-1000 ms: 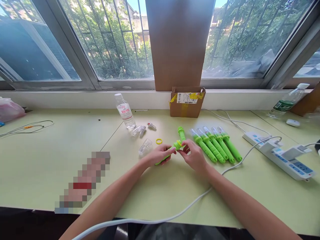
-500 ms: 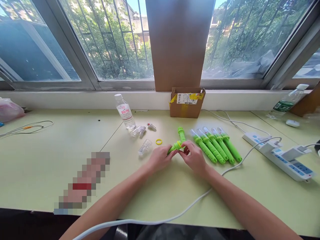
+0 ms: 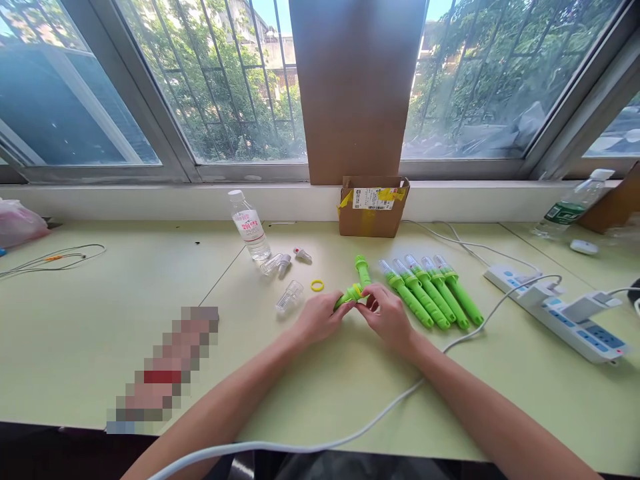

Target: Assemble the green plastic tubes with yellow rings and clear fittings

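My left hand (image 3: 320, 319) is closed around a green plastic flashlight-like handle (image 3: 344, 299), which lies tilted with its wider end to the right. A yellow ring (image 3: 357, 290) sits around that wider end. Fingers of my right hand (image 3: 387, 315) pinch at the ring; their tips are partly hidden. Just behind my hands lies a second green handle (image 3: 362, 269) without a clear cap. To the left are a loose yellow ring (image 3: 317, 285), a clear plastic cap (image 3: 289, 298) and a small clear part with a red tip (image 3: 303, 255).
Several green handles with clear caps (image 3: 437, 293) lie side by side on the right. Beyond them is a power strip (image 3: 555, 313) with cables. A water bottle (image 3: 250, 227) and a cardboard box (image 3: 373, 223) stand behind. A white cable (image 3: 370, 425) crosses in front.
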### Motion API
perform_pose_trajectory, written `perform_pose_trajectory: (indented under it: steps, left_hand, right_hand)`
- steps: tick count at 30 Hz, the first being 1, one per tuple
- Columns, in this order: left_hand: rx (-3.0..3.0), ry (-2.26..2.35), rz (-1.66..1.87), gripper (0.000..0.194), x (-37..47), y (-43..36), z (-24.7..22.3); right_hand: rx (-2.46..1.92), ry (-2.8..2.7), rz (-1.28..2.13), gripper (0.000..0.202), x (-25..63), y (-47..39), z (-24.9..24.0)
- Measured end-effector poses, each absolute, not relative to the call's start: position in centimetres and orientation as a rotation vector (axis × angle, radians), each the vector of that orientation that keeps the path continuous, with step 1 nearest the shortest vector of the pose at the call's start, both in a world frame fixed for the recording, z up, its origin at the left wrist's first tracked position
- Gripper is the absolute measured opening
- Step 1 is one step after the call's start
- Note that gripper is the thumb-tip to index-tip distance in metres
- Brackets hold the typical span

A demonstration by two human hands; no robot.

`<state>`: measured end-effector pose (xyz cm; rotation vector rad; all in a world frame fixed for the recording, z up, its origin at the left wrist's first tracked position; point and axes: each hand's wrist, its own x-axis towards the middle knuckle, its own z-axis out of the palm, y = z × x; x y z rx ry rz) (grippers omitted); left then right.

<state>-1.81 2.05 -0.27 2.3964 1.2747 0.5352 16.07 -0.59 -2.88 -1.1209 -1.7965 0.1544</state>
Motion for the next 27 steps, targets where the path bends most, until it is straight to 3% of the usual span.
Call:
perform_pose_trajectory:
  steps: [27]
  left_hand:
    - [2.267,1.207,0.563,0.044,-1.86,2.25,0.13]
  right_hand:
    - [-1.121,-1.797,0.156,0.012,16.14,-0.56,-2.74]
